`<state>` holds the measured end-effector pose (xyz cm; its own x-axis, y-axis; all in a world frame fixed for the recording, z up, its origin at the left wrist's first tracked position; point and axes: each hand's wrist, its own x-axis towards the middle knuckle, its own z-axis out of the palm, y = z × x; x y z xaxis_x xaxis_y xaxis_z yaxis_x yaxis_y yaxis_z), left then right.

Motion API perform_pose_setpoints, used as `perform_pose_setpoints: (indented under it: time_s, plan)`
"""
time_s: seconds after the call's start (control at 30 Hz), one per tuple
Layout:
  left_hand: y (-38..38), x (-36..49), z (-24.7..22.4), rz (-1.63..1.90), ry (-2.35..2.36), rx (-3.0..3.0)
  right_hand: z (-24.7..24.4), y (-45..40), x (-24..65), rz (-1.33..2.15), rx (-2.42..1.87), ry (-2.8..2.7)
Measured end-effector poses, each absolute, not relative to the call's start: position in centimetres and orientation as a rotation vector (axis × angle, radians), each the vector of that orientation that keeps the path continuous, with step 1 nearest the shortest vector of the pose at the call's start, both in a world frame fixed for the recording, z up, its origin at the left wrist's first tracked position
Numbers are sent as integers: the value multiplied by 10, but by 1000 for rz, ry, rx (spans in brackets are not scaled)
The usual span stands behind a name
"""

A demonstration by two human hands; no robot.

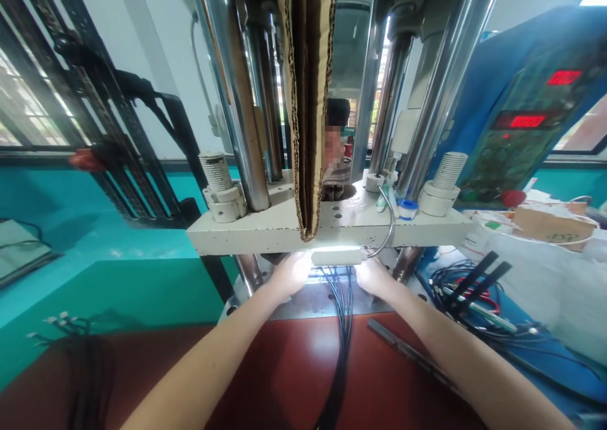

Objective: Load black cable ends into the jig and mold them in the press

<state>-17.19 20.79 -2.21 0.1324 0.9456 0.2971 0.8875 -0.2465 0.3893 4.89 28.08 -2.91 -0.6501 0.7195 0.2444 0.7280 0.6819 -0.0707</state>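
Observation:
Both hands reach under the pale press plate [265, 233], one on each side of a lit lamp [336, 257]. My left hand [291, 273] is at the lamp's left end, its fingers washed out by glare. On the right side, my right hand [372, 277] is near the lamp's other end, fingers hidden by the bright light and the lamp. Between them a bundle of black cables [345, 329] fans out toward the lit area and runs down over the red-brown table [303, 354]. What either hand touches cannot be made out.
Folded cardboard [307, 114] hangs in front of the press. A dark metal bar [408, 348] lies beside my right forearm. More cables [78, 354] lie at the left, and tangled cables with tools [474, 291] at the right. Another person [336, 158] is behind the press.

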Motion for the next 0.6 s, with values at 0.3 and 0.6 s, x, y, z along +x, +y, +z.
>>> perform_pose_setpoints:
  time_s: [0.3,0.6]
  plan:
    - [200,-183,-44,489,1532,2868,-39,267,48,-227,-911,-2691]
    - [206,-160,-36,544,1441,2900,-33,268,44,-224,-844,-2738]
